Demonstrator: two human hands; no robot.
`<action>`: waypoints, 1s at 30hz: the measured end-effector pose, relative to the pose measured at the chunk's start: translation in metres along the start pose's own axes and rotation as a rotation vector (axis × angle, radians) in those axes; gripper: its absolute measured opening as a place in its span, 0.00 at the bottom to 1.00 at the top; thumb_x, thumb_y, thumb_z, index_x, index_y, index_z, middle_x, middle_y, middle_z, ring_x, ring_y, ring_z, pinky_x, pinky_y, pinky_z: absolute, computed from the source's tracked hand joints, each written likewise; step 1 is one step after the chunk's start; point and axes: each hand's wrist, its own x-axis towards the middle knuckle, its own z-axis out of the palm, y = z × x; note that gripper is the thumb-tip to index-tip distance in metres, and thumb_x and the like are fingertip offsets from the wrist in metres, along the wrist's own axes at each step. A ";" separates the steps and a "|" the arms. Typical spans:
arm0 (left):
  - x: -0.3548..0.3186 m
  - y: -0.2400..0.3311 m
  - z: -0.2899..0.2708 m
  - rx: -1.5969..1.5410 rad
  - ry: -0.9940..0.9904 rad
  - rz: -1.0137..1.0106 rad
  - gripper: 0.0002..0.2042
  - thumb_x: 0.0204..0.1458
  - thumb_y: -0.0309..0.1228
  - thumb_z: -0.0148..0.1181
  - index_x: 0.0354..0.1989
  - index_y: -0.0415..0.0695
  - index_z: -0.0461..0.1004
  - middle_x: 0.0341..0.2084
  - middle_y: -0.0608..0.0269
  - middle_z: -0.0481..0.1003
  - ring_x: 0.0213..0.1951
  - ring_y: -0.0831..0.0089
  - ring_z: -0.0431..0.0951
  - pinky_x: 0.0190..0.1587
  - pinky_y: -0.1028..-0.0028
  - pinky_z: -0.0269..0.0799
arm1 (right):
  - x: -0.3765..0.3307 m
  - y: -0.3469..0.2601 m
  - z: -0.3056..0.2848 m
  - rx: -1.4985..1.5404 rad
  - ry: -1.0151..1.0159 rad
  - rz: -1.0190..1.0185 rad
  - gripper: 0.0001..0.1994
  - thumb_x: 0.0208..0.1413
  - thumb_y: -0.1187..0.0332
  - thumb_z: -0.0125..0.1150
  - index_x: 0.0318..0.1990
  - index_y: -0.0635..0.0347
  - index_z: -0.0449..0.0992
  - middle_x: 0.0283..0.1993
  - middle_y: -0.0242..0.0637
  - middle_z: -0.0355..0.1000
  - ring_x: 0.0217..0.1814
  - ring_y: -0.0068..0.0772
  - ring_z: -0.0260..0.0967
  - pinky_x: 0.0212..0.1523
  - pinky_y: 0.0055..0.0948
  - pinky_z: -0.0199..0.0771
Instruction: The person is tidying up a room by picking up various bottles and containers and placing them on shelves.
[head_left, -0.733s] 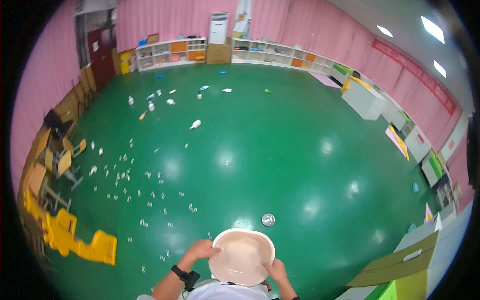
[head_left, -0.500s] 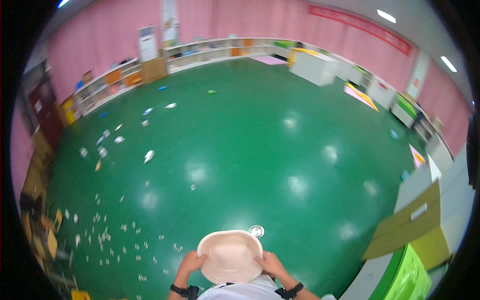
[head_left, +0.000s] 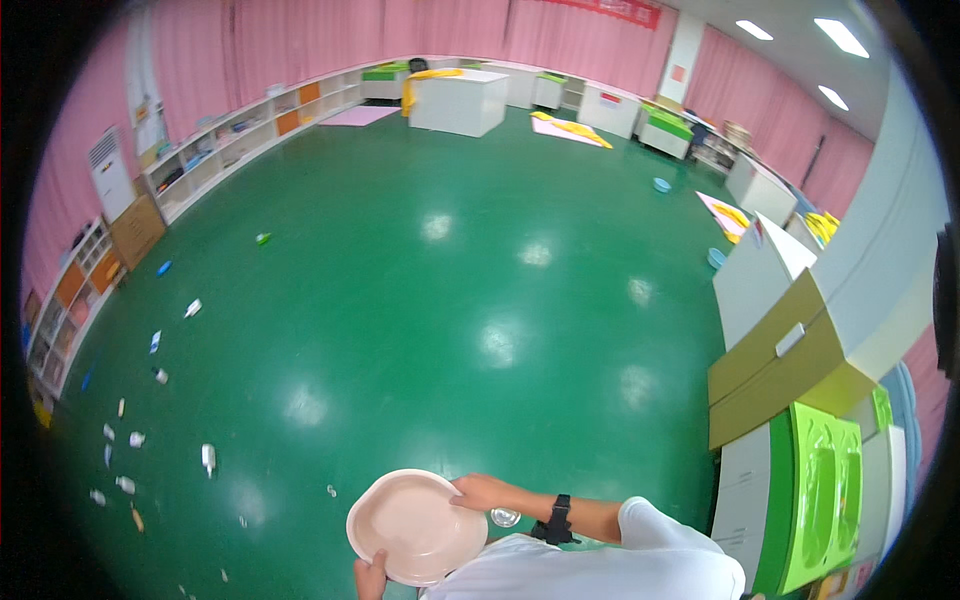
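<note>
I hold a pale pink oval plastic basin point(head_left: 405, 525) in front of my body. Its inside shows, with nothing lying in it. My left hand point(head_left: 370, 577) grips the near left rim, thumb over the edge. On the right rim my right hand point(head_left: 482, 492) is closed, its fingers mostly hidden under the lip. A dark band circles my right wrist. Just beside that forearm, a small round shiny metal thing point(head_left: 505, 517) rests on the floor, partly covered by my arm.
Bottles point(head_left: 208, 458) and other small items lie scattered over the green floor at left. At right stand a cardboard-coloured panel point(head_left: 775, 355) and a bright green sink unit point(head_left: 815, 490). A white counter point(head_left: 458, 104), mats and blue basins point(head_left: 716, 258) are farther off.
My view has swung to the right, bringing more of the green sink unit in and moving the scattered items leftward. Both hands keep their hold on the basin, which now sits turned and farther left.
</note>
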 end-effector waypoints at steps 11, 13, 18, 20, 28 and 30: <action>0.302 0.176 -0.110 0.226 -0.330 -0.081 0.11 0.47 0.33 0.56 0.28 0.34 0.75 0.17 0.62 0.73 0.16 0.76 0.70 0.16 0.74 0.63 | 0.231 -0.072 -0.099 0.005 0.055 0.153 0.18 0.48 0.57 0.52 0.40 0.61 0.74 0.32 0.49 0.73 0.35 0.49 0.72 0.39 0.44 0.70; 0.353 0.201 -0.119 0.332 -0.358 -0.048 0.14 0.47 0.35 0.57 0.21 0.32 0.75 0.12 0.56 0.73 0.15 0.70 0.73 0.19 0.71 0.66 | 0.277 -0.058 -0.098 0.070 0.074 0.190 0.18 0.49 0.57 0.52 0.40 0.61 0.74 0.32 0.49 0.73 0.35 0.49 0.72 0.39 0.43 0.70; 0.482 0.227 -0.149 0.324 -0.302 -0.006 0.16 0.46 0.37 0.57 0.21 0.33 0.75 0.12 0.55 0.73 0.17 0.69 0.74 0.21 0.68 0.67 | 0.401 -0.066 -0.135 0.214 0.036 0.208 0.19 0.50 0.54 0.52 0.40 0.60 0.75 0.32 0.50 0.74 0.35 0.49 0.72 0.40 0.43 0.70; 0.547 0.234 -0.164 0.340 -0.256 0.014 0.16 0.46 0.38 0.57 0.21 0.33 0.75 0.12 0.55 0.73 0.17 0.69 0.75 0.22 0.68 0.68 | 0.468 -0.059 -0.142 0.141 0.119 0.140 0.21 0.53 0.51 0.49 0.40 0.60 0.74 0.26 0.43 0.74 0.26 0.40 0.73 0.32 0.37 0.72; 0.743 0.277 -0.249 0.294 -0.065 -0.018 0.23 0.46 0.47 0.55 0.20 0.33 0.75 0.13 0.51 0.73 0.19 0.64 0.76 0.23 0.66 0.68 | 0.735 -0.126 -0.260 0.210 -0.130 0.155 0.22 0.52 0.49 0.51 0.39 0.61 0.74 0.26 0.42 0.72 0.27 0.39 0.69 0.30 0.36 0.68; 0.779 0.284 -0.272 0.256 0.021 -0.101 0.24 0.46 0.48 0.55 0.19 0.34 0.75 0.14 0.51 0.74 0.20 0.64 0.76 0.25 0.66 0.69 | 0.806 -0.147 -0.283 0.135 -0.181 0.176 0.21 0.53 0.49 0.51 0.36 0.62 0.74 0.20 0.36 0.70 0.20 0.28 0.67 0.22 0.31 0.67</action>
